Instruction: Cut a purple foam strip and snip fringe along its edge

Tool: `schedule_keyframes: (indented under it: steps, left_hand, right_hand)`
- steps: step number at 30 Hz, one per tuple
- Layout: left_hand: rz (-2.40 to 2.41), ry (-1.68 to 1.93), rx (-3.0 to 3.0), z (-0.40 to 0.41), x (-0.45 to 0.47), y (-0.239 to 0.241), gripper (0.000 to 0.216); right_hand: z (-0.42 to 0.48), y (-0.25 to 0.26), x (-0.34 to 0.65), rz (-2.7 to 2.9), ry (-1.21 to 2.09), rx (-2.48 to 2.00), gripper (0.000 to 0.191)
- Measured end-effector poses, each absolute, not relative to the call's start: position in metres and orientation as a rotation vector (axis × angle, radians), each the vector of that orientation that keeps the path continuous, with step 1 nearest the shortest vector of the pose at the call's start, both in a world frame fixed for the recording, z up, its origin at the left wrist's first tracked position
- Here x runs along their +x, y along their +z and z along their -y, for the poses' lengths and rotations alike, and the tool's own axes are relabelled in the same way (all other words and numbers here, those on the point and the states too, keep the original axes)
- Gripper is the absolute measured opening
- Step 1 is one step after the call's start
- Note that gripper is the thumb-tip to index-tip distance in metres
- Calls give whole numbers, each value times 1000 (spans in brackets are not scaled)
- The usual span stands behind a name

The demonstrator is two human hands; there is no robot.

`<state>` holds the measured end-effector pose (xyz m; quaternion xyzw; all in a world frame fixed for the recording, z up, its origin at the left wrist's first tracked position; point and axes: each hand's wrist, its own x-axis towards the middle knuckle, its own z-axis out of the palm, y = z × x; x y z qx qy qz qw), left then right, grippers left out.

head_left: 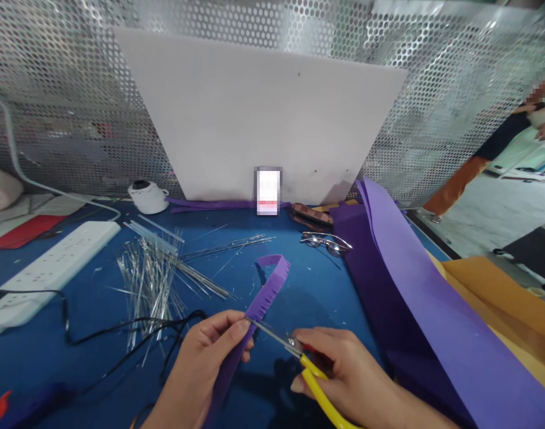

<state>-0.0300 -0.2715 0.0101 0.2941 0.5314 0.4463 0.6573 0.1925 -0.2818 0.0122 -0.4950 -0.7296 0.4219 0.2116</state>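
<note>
One purple strip (269, 293), fringed along one edge, is pinched in the left hand (214, 345) above the blue table (314, 283). The right hand (339, 366), just apart from the left, is wrapped around yellow-handled scissors (317, 391), whose blades meet the strip near the left thumb.

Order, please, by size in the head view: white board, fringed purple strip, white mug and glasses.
1. White board
2. Fringed purple strip, as far as it shows
3. Glasses and white mug: too alike to rank
</note>
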Motion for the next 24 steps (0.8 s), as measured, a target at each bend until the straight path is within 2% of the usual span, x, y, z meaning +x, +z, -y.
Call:
schedule_keyframes:
  steps: [5,7,13,24]
  left_hand:
    - [-1135,979,628,271,-28,16,22]
    - [-1135,980,629,271,-28,17,22]
    - [-1270,983,786,270,-26,14,23]
    - [-1155,976,621,271,-27,13,20]
  right_hand:
    - [281,12,191,1905,1457,-1279,39]
    - [280,11,191,1878,1515,-1255,37]
    - [280,12,191,2018,1227,-1368,25]
    - [280,12,191,1960,1367,-1312,32]
